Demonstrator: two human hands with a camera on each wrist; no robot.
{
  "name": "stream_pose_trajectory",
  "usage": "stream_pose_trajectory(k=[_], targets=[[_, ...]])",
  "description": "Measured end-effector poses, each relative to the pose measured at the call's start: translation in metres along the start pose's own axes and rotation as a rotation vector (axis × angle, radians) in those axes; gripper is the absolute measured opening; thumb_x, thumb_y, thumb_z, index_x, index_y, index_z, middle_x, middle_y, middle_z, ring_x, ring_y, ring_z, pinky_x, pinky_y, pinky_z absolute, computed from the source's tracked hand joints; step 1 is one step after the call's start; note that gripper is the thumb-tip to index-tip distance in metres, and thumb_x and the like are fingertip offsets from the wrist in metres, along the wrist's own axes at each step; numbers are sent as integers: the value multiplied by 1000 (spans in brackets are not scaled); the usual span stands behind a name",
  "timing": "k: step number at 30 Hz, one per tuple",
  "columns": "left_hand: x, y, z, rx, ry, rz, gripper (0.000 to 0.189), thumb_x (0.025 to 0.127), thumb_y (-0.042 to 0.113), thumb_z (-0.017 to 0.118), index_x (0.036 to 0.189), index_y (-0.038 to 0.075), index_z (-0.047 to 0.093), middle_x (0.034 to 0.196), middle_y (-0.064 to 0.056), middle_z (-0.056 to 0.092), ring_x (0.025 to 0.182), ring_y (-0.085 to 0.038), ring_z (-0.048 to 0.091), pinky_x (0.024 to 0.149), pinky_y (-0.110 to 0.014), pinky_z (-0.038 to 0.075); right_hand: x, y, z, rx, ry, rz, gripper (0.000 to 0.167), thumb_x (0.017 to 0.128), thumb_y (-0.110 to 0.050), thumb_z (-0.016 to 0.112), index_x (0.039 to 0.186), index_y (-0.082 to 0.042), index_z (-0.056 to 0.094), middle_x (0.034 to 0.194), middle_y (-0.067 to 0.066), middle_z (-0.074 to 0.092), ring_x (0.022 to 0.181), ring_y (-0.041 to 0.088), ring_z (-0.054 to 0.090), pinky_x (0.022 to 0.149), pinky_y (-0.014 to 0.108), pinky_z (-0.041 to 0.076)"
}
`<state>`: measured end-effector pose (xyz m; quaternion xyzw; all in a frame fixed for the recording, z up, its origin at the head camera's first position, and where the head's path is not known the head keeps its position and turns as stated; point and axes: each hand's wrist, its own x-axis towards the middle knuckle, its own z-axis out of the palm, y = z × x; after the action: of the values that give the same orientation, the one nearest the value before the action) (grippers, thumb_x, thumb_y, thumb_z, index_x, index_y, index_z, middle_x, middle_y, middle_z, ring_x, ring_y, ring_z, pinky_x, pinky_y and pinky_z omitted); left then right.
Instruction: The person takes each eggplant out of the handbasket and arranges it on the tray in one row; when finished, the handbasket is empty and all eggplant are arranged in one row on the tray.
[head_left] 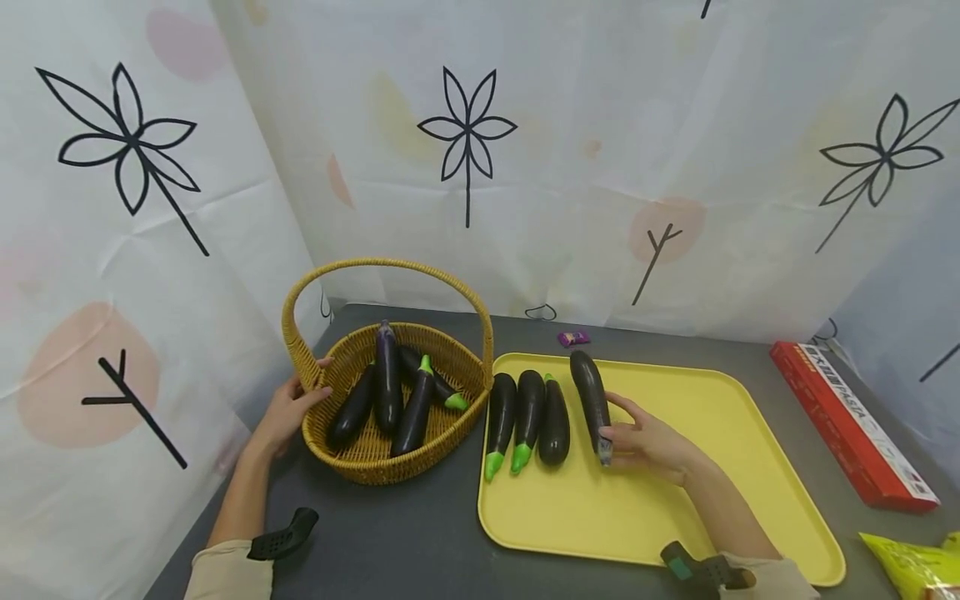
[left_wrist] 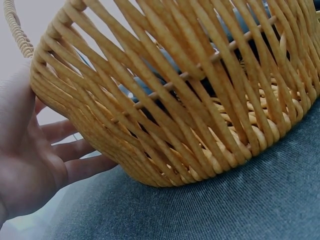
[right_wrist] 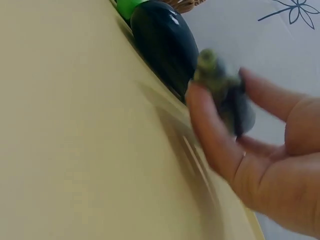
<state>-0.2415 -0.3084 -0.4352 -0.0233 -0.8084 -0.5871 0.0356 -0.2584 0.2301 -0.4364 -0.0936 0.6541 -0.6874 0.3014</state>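
Note:
My right hand (head_left: 651, 446) pinches a dark eggplant (head_left: 590, 392) near its greyish stem end, over the yellow tray (head_left: 675, 517). In the right wrist view this eggplant (right_wrist: 232, 105) is blurred between thumb and fingers, with a shadow on the tray beneath. Three eggplants with green stem ends, one of them the middle eggplant (head_left: 529, 408), lie side by side along the tray's left edge. My left hand (head_left: 288, 412) grips the left side of the wicker basket (head_left: 375, 473), by the foot of its handle. Several eggplants lie inside, including a purplish eggplant (head_left: 387, 379).
A red pasta box (head_left: 847, 425) lies right of the tray, with a yellow-green packet (head_left: 915, 567) nearer the front. Behind the tray is a small purple wrapper (head_left: 573, 338). The basket's tall handle (head_left: 390, 262) arches over it. Patterned cloth (head_left: 570, 167) hangs behind the grey table.

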Motion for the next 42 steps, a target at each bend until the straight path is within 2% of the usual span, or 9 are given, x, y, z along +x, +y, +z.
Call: stream_pose_trajectory(k=[8, 15, 20, 23, 27, 28, 33, 37, 42], targets=[[1, 0, 0, 12, 1, 0, 58, 100, 20, 53, 149, 4, 29, 141, -27, 37, 103, -2, 48, 79, -22, 45, 3, 2, 7, -57, 83, 41, 82, 95, -9, 59, 152, -7, -1, 109, 15, 60, 85, 21, 64, 79, 40, 52], [0, 1, 0, 13, -3, -20, 57, 100, 21, 53, 150, 6, 29, 140, -28, 38, 102, -2, 48, 78, -23, 45, 8, 0, 17, -117, 137, 45, 81, 94, -14, 63, 152, -2, 8, 113, 21, 57, 89, 25, 65, 77, 39, 53], [-1, 1, 1, 33, 2, -26, 57, 100, 24, 52, 150, 7, 30, 139, -27, 39, 110, -17, 49, 82, -29, 45, 8, -2, 25, -217, 169, 42, 78, 92, -15, 66, 149, 5, 17, 110, 21, 57, 84, 24, 64, 71, 37, 54], [3, -6, -1, 35, 1, -31, 58, 99, 28, 54, 149, 11, 32, 138, -24, 41, 111, -19, 49, 82, -31, 45, 7, -3, 29, -241, 172, 31, 77, 91, -15, 67, 147, 7, 19, 107, 20, 58, 81, 23, 64, 72, 37, 54], [3, -7, -4, 24, -10, -29, 58, 99, 29, 55, 149, 11, 32, 138, -24, 40, 104, -7, 50, 80, -26, 45, 7, -4, 32, -259, 189, 26, 76, 91, -14, 67, 147, 8, 20, 105, 20, 59, 81, 23, 64, 72, 39, 54], [1, 0, -2, 25, -14, -27, 58, 100, 25, 53, 149, 6, 30, 139, -27, 38, 104, -7, 49, 80, -26, 45, 7, -4, 33, -262, 197, 26, 76, 91, -14, 67, 147, 7, 21, 105, 20, 59, 80, 24, 64, 72, 39, 54], [0, 0, -4, 22, -23, -26, 57, 100, 24, 53, 149, 5, 30, 139, -27, 37, 106, -10, 47, 82, -28, 44, 8, -5, 36, -274, 228, 42, 75, 90, -15, 68, 147, 6, 23, 108, 21, 58, 81, 24, 64, 72, 39, 54], [0, 1, -4, 36, -22, -28, 58, 100, 25, 52, 149, 5, 30, 140, -27, 36, 110, -15, 46, 83, -31, 44, 8, -4, 36, -289, 248, 39, 69, 94, -21, 62, 146, 6, 25, 112, 22, 58, 84, 25, 64, 72, 39, 54], [1, 2, -1, 23, -11, -28, 57, 99, 24, 53, 148, 4, 31, 139, -27, 38, 105, -8, 48, 80, -25, 45, 7, -2, 34, -298, 255, 16, 61, 100, -24, 52, 144, 10, 26, 107, 20, 60, 84, 25, 64, 73, 38, 54]])
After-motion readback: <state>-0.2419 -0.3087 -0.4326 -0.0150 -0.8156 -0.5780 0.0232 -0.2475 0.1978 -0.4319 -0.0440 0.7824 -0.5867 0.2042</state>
